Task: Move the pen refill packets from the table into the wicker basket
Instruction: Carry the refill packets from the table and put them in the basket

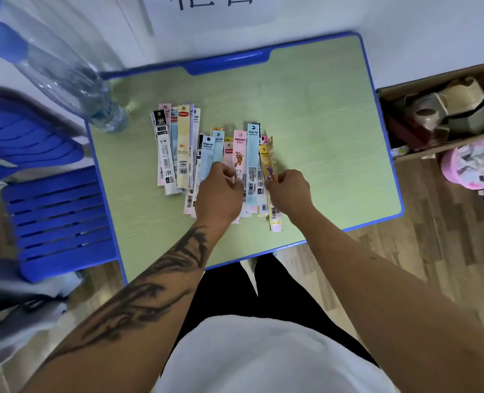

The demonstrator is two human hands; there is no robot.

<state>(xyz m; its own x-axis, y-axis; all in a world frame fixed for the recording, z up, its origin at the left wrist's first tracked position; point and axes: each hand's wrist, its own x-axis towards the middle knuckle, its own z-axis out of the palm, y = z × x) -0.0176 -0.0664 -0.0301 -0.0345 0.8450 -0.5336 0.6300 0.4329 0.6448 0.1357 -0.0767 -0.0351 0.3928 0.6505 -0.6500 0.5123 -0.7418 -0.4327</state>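
Left hand (219, 191): I see it knuckles-up over the near pile, fingers curled, pinching a pink packet.

Right hand (287, 191): I see it likewise curled, gripping the yellow packet (269, 165) at the pile's right edge, its top tilted up.

Pen refill packets (243, 165) — two overlapping heaps on the green table (334, 165). The far-left heap shows about six; the near heap holds a dozen or so, though I cannot count exactly.

One clear water bottle (73, 80) stands at the table's far-left corner — blurred. One blue chair (56, 211) stands to the left.
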